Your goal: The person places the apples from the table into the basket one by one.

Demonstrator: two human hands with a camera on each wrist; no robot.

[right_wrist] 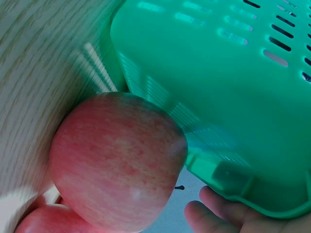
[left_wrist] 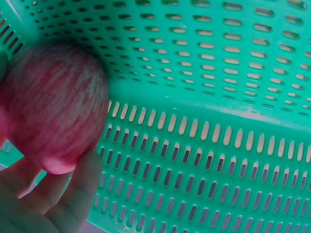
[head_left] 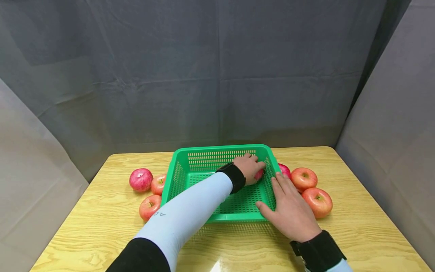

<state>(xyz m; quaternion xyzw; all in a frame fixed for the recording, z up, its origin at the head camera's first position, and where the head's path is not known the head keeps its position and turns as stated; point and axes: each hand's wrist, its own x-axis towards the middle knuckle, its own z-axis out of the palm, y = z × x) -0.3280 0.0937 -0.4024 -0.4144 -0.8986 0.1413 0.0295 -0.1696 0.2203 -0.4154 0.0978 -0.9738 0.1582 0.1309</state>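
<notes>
A green plastic basket (head_left: 234, 217) with slotted walls stands in the middle of the table. Reaching over its near side, my left hand (head_left: 248, 169) grips a red apple (head_left: 259, 174) inside, by the right wall. In the left wrist view, fingers curl round that apple (left_wrist: 56, 107) from below. My right hand (head_left: 292, 209) rests with straight fingers at the basket's right rim, thumb spread toward the near corner. In the right wrist view, its fingertips touch the rim and a large apple (right_wrist: 119, 160) sits close beside the basket wall.
Right of the basket lie a dark red apple (head_left: 284, 170) and two paler apples (head_left: 304, 179), partly behind my right hand. On the left are a dark red apple (head_left: 141, 179) and two lighter ones (head_left: 149, 207). Grey cloth (head_left: 217, 75) hangs behind the wooden table (head_left: 95, 226).
</notes>
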